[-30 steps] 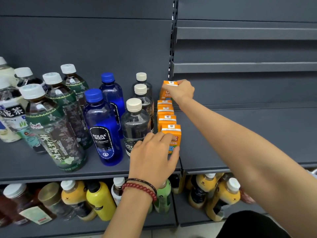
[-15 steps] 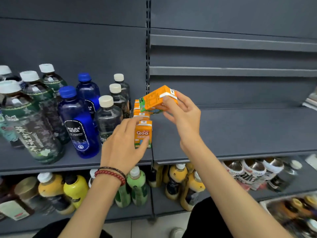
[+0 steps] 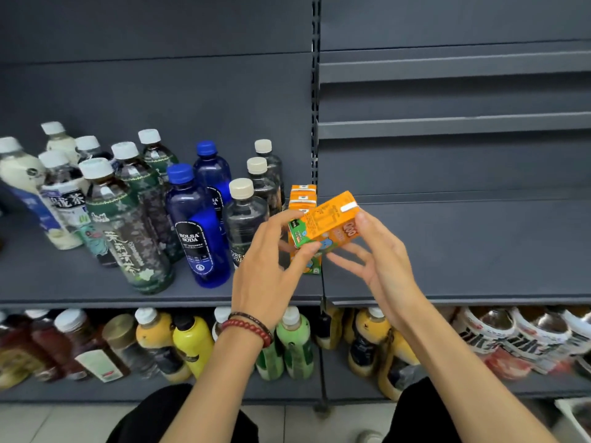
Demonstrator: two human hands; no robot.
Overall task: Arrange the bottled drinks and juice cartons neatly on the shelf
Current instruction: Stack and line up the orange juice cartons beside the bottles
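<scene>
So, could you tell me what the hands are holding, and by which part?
A small orange juice carton: the left hand pinches its green end, the right hand holds the opposite, white-tabbed end.

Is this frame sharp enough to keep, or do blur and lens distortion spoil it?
Head view: the juice carton, left hand and right hand are fairly sharp; the red-and-white bottles below smear with blur; wide-angle bending leans the tea bottles outward; lighting is flat, without strong glare.
</scene>
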